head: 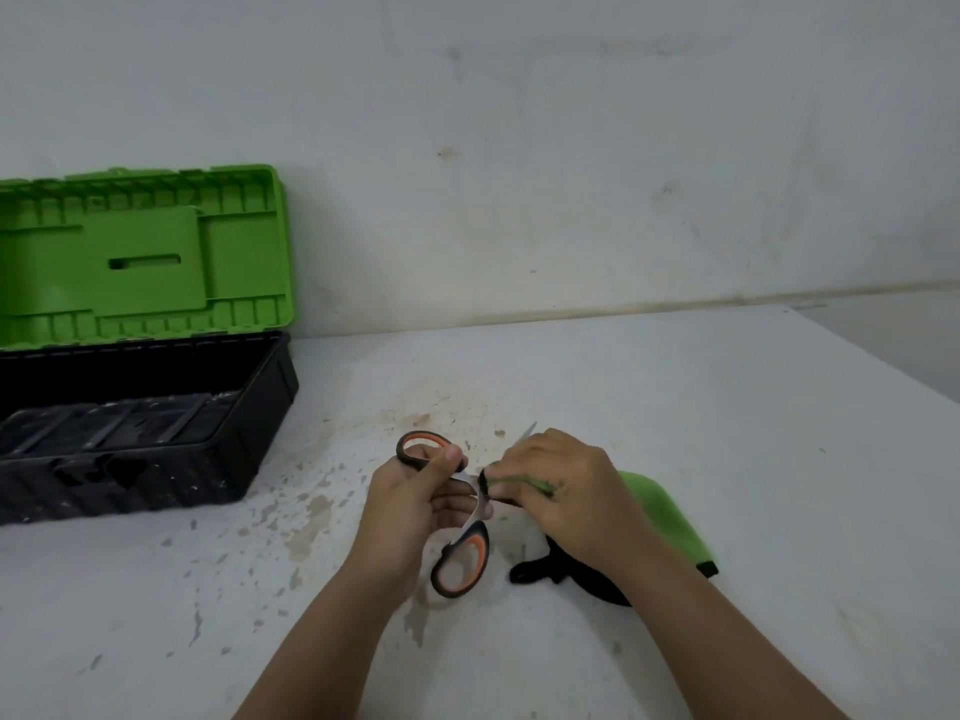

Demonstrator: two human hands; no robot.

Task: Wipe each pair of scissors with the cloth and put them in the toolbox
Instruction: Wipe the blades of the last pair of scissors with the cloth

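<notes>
While gripped by both hands, left [410, 504] bare, right [558, 493] through green cloth [660, 511]: black-orange scissors [460, 556], spread.

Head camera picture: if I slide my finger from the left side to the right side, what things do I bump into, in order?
Toolbox with its green lid up → left hand holding the orange-and-black scissors → right hand pinching the green cloth.
</notes>
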